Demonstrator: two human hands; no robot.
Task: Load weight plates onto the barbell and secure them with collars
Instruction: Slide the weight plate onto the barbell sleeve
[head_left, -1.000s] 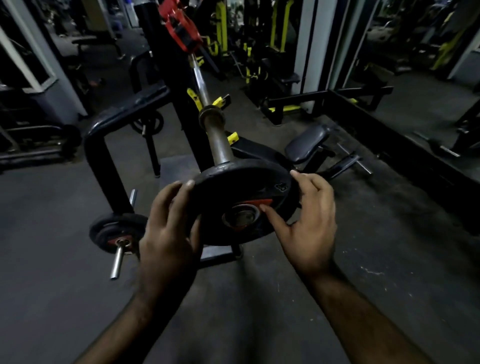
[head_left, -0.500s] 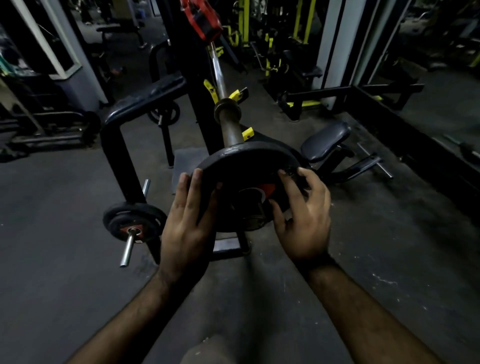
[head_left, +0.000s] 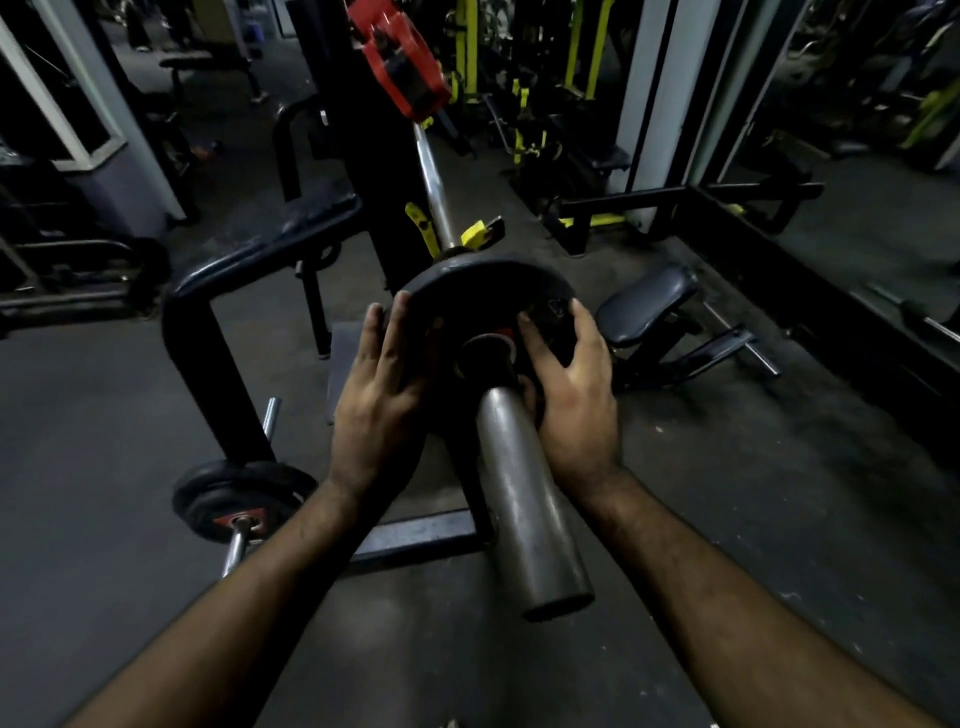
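Observation:
A black weight plate (head_left: 483, 291) with a red centre label sits far along the barbell sleeve (head_left: 524, 499), whose grey end points toward me. My left hand (head_left: 376, 395) lies flat against the plate's left face, fingers straight. My right hand (head_left: 571, 384) holds the plate's right edge, fingers curled over the rim and thumb by the hub. The thin bar shaft (head_left: 434, 192) runs away over yellow rack hooks (head_left: 478, 234). A red plate (head_left: 397, 62) shows at the bar's far end. No collar is visible.
A black rack frame (head_left: 208, 322) stands at the left, with another black plate on a short peg (head_left: 241, 501) low beside it. A padded seat (head_left: 649, 306) and its legs sit at the right. Benches and yellow machines crowd the background. Grey rubber floor surrounds me.
The plate has slid away from me along the sleeve, from its tip to deep on the bar. Both hands followed it forward, and the bare sleeve end now sticks out between my wrists.

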